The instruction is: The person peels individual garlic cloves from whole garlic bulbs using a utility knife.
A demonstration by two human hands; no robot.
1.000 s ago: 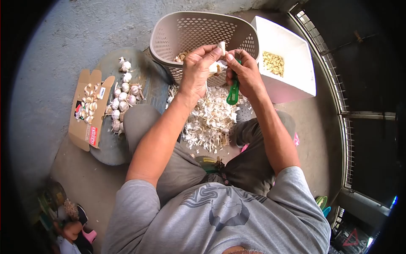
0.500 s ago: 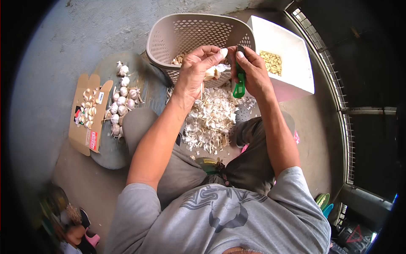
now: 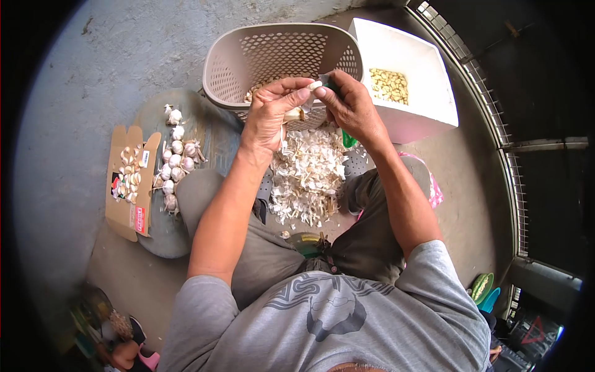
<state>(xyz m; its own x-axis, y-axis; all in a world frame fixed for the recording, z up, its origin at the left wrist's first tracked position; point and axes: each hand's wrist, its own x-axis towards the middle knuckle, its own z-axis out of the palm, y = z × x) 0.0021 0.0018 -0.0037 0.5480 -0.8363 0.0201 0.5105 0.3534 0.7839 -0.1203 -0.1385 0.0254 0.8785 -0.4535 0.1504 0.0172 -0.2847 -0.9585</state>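
Note:
My left hand [image 3: 273, 115] pinches a white garlic clove [image 3: 315, 85] between thumb and forefinger. Lower in the same hand sits a piece of garlic with papery skin [image 3: 294, 115], partly covered by the fingers. My right hand [image 3: 356, 111] is closed around a green-handled knife [image 3: 349, 140]; most of its handle is hidden, and its blade shows near the clove. The right thumb is right against the clove. Both hands are in front of the grey perforated basket [image 3: 217, 71], which has garlic cloves inside. Below them lies a heap of garlic skins [image 3: 308, 177].
A white foam box [image 3: 427, 74] with peeled cloves stands right of the basket. To the left, whole garlic bulbs [image 3: 176, 147] lie on a round grey surface [image 3: 207, 118], next to a cardboard box [image 3: 116, 211] with loose cloves. Part of another person [image 3: 127, 350] shows at lower left.
The right hand has tilted inward, bringing the knife and thumb against the clove; less of the green handle shows. The left hand still holds the garlic. The whole view has shifted slightly.

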